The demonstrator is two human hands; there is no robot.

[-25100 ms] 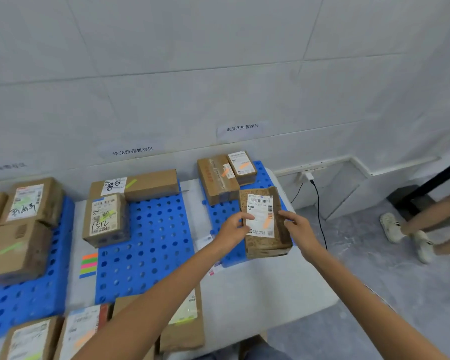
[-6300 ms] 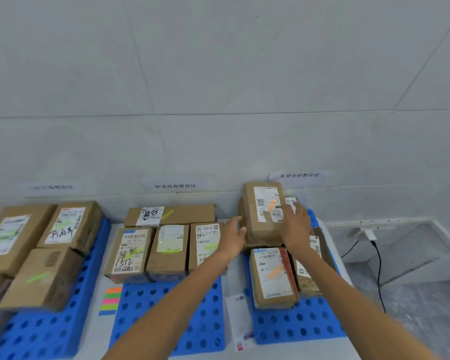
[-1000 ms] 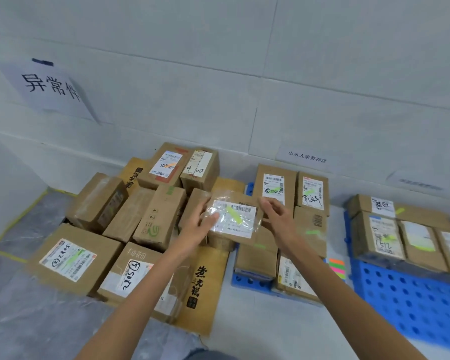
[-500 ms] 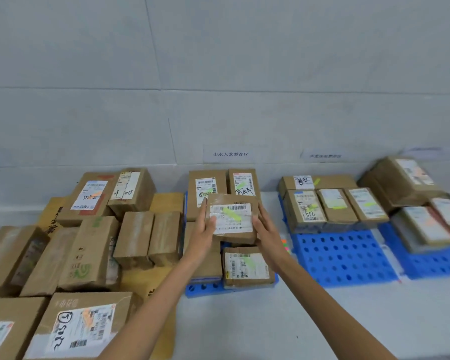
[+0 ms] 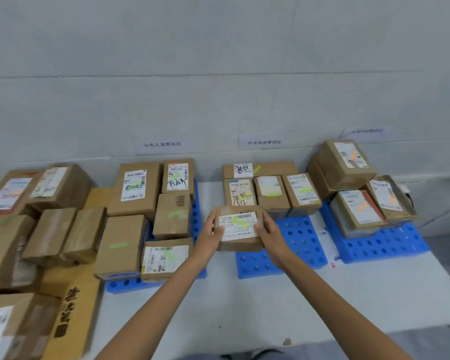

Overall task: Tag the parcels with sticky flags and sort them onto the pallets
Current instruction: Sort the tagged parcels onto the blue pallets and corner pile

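Parcel (image 5: 238,239) with a green flag (image 5: 238,221) on its label: my left hand (image 5: 210,236) and right hand (image 5: 269,233) each grip one side, label up so I can read it. It's held over the left edge of the middle pallet (image 5: 296,237), probably its spot, since green-flagged boxes (image 5: 270,193) line the far end there. The left pallet (image 5: 125,284) also holds green-flagged ones, and the right pallet (image 5: 385,245) holds orange-flagged boxes (image 5: 356,209). All pallets sit on the surface (image 5: 270,302).

Parcel (image 5: 238,227) above middle pallet (image 5: 296,237), left edge
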